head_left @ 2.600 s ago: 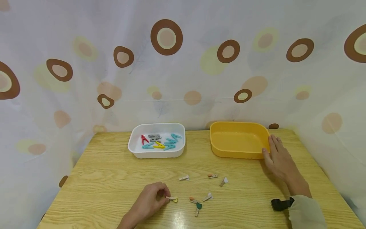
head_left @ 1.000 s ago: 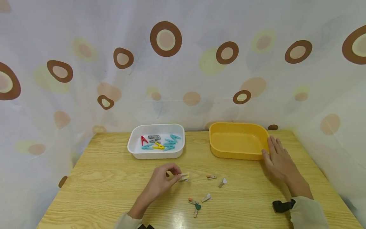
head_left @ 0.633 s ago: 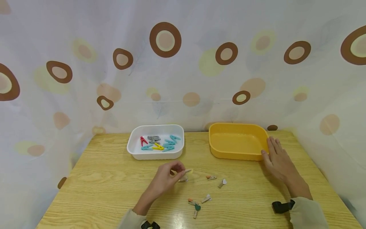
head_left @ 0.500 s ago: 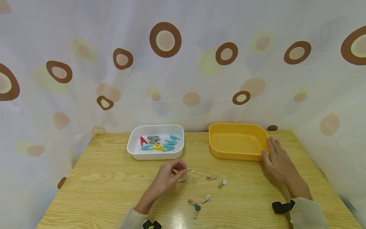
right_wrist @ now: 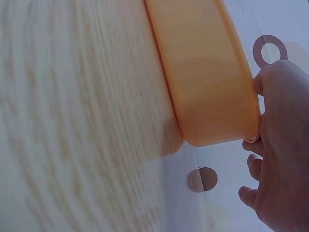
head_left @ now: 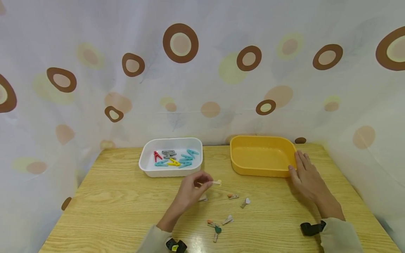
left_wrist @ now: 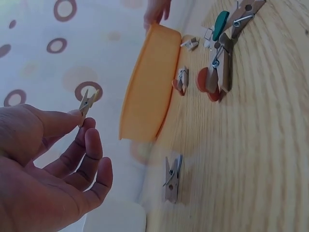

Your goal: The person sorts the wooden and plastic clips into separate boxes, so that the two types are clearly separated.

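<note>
My left hand pinches a small wooden clothespin with a yellow heart between thumb and fingertips, raised above the table. In the left wrist view that clothespin points up and away from the palm. My right hand rests against the right end of the yellow tray, fingers fairly straight; the right wrist view shows the thumb at the tray's rim. Under my left hand lies another wooden clothespin, partly hidden. Nearby lie an orange-tipped clothespin and a white-heart clothespin.
A white tray at the back left holds red, grey, yellow and turquoise clips. Closer to me lie a white-heart clothespin, an orange-tipped one and a green-heart one. A patterned curtain hangs behind the table.
My left hand picked the yellow-heart clothespin off the table and has carried it up, forward and to the right, past another clothespin. My right hand has stayed on the yellow tray.
</note>
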Action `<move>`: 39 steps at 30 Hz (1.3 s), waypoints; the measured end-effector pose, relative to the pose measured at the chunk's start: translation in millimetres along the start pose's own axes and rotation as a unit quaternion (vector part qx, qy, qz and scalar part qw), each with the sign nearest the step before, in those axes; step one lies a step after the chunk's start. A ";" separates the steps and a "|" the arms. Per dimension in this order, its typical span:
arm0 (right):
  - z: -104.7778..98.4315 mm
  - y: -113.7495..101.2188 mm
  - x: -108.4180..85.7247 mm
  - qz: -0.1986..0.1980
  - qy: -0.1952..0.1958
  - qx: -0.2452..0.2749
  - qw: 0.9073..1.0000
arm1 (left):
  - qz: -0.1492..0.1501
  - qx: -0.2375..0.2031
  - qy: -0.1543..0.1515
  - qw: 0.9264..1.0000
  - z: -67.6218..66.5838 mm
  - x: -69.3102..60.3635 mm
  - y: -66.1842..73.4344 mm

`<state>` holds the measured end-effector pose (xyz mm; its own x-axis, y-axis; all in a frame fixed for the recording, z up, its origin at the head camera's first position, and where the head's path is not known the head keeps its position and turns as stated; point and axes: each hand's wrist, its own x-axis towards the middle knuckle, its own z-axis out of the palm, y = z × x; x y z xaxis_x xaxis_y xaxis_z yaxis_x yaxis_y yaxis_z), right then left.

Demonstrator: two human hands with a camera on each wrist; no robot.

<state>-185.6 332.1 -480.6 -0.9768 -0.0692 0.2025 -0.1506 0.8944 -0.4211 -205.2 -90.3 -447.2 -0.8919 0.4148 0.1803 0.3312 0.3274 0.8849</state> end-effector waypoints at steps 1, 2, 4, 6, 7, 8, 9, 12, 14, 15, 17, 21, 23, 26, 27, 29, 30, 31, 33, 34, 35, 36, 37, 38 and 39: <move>-0.5 -0.7 -0.3 0.000 0.000 0.000 1.000 | 0.001 -0.003 0.003 1.000 1.4 1.2 0.4; -0.9 -1.1 -0.6 0.001 0.000 0.001 1.000 | 0.002 -0.005 0.007 1.000 2.7 2.4 0.7; -1.4 -1.8 -0.8 0.001 0.000 0.000 1.000 | 0.003 -0.008 0.013 1.000 5.7 5.3 0.8; -1.8 -2.0 -0.9 0.003 -0.003 0.000 1.000 | 0.008 -0.008 0.020 1.000 8.5 8.0 0.8; -2.1 -2.3 -1.0 0.005 -0.004 0.001 1.000 | 0.007 -0.010 0.022 1.000 9.8 9.4 0.7; -2.2 -2.4 -0.8 0.005 -0.003 0.001 1.000 | 0.007 -0.012 0.024 1.000 11.2 10.8 0.4; -2.3 -2.5 -0.7 0.006 -0.003 0.002 1.000 | 0.007 -0.013 0.026 1.000 12.7 12.3 -0.2; -2.4 -2.4 -0.7 0.004 0.001 0.006 1.000 | 0.015 -0.017 0.032 0.999 17.0 16.4 -0.6; -1.9 -2.0 -0.7 0.002 0.004 0.007 1.000 | 0.017 -0.016 0.035 0.999 20.2 19.6 -0.1; -1.5 -1.6 -0.8 0.001 0.005 0.007 1.000 | 0.019 -0.017 0.037 0.999 21.8 21.5 0.5; -0.9 -0.7 -0.9 0.000 0.006 0.009 1.000 | 0.019 -0.019 0.040 0.999 24.9 25.4 2.5; -0.1 1.2 -1.2 0.000 0.009 0.009 1.000 | 0.016 -0.030 0.043 0.999 31.1 33.6 7.2; 0.0 1.8 -1.3 0.002 0.010 0.007 1.000 | 0.013 -0.034 0.042 0.998 34.0 37.6 8.5; 0.1 2.3 -1.2 0.005 0.009 0.004 1.000 | 0.009 -0.038 0.043 0.998 37.4 42.5 10.5; 0.1 2.2 -1.2 0.006 0.008 0.003 1.000 | 0.008 -0.042 0.043 0.998 38.5 44.4 10.5; 0.0 1.7 -1.3 0.007 0.008 0.003 1.000 | 0.005 -0.049 0.046 0.998 40.5 47.8 11.2; 0.1 1.5 -1.2 0.007 0.008 0.004 1.000 | 0.003 -0.050 0.048 0.998 41.6 49.5 11.3; 0.1 1.0 -1.2 0.007 0.009 0.005 1.000 | 0.003 -0.051 0.050 0.997 42.7 51.6 11.6; 0.1 0.3 -1.1 0.006 0.010 0.007 1.000 | 0.002 -0.053 0.054 0.997 44.7 55.8 12.4; 0.1 -0.1 -1.0 0.005 0.011 0.008 1.000 | 0.000 -0.052 0.057 0.997 45.7 57.9 13.2; 0.1 -0.5 -0.9 0.005 0.011 0.009 1.000 | 0.000 -0.051 0.060 0.997 46.7 60.2 13.9; 0.1 -0.9 -0.9 0.004 0.011 0.010 1.000 | 0.002 -0.048 0.063 0.997 47.7 62.7 14.3; -0.1 -1.4 -0.9 0.005 0.011 0.010 1.000 | 0.002 -0.046 0.064 0.997 48.6 64.9 15.3; -0.2 -1.8 -1.0 0.005 0.011 0.012 1.000 | 0.002 -0.043 0.065 0.997 49.7 67.2 15.9; -0.4 -2.2 -1.0 0.006 0.010 0.013 1.000 | 0.003 -0.042 0.065 0.997 50.7 69.3 16.3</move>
<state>-184.2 330.4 -479.5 -0.9753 -0.0497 0.2150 -0.1433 0.8838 -0.4455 -246.0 -13.2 -442.0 -0.9244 0.3013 0.2341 0.3139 0.2517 0.9155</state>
